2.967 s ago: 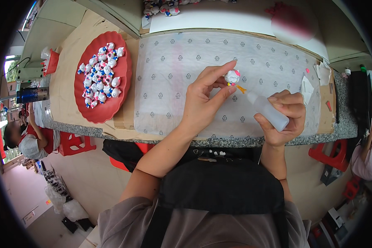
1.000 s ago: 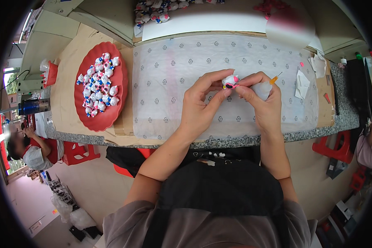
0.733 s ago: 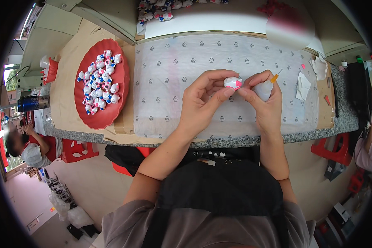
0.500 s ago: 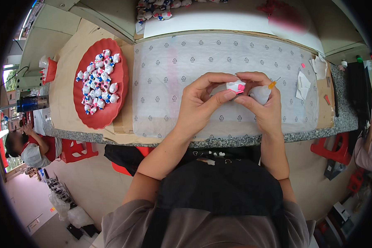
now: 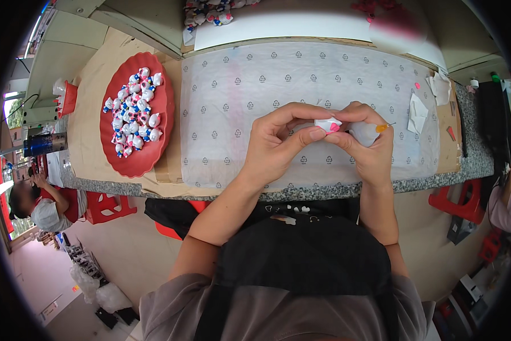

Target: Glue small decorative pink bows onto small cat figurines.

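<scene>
A small white and pink figurine (image 5: pixel 327 124) is pinched between the thumb and fingers of my left hand (image 5: pixel 275 145), above the sheet-covered bench. The fingertips of my right hand (image 5: pixel 376 150) also meet at the figurine's right side. Tucked in the right palm is a whitish squeeze bottle (image 5: pixel 364 134) with an orange needle tip pointing right, away from the figurine. Both hands are closed, and my fingers cover part of the figurine. On the left, a red scalloped plate (image 5: pixel 165 105) carries several white, blue and pink figurines (image 5: pixel 135 108).
A printed translucent sheet (image 5: pixel 221 165) covers the bench. To the right lie crumpled white paper (image 5: pixel 418 113) and a small pink piece (image 5: pixel 417 85). More figurines (image 5: pixel 210 14) sit on the back shelf. A red basket (image 5: pixel 69 98) stands far left; another person (image 5: pixel 45 204) sits beyond.
Both hands have shifted slightly right, and the figurine has turned between my fingers. The bottle's needle tip has tilted lower, more toward the right. The plate of figurines stays put.
</scene>
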The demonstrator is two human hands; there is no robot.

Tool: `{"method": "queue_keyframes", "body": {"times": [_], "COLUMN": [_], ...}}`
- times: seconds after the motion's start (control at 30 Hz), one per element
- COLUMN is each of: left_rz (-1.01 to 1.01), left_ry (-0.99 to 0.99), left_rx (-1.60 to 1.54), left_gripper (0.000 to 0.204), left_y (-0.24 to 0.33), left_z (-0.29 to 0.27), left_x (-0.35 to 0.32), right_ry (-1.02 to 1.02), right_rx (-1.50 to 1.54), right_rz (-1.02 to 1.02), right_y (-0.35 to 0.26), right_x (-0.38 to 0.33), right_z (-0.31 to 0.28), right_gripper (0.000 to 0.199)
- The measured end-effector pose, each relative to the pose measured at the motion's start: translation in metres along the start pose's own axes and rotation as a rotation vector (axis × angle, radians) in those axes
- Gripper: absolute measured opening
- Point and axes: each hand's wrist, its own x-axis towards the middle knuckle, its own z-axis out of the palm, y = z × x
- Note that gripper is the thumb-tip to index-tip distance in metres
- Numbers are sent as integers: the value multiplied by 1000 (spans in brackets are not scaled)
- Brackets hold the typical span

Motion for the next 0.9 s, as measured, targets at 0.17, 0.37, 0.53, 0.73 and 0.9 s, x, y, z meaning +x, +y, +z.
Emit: {"method": "queue_keyframes", "body": {"times": [0.17,0.37,0.53,0.73,0.9], "left_rz": [-18,-115,-57,-3,8], "left_ry": [16,8,23,7,27], "left_rx": [-6,11,29,32,66], "left_gripper": [18,22,25,24,24], "left_y": [0,4,4,1,-2], "left_z": [-1,-1,1,2,2], "left_x": [-1,3,1,1,-1], "right_ry": [-2,2,-24,-22,-19], "right_rx": [-8,4,30,79,115], "right_rz": [-18,70,60,48,51], "right_y": [-1,-1,-1,1,1], "right_x": [-1,1,2,1,0], "right_z": [1,-1,-2,-2,-1], "right_gripper": [21,23,24,23,23]}}
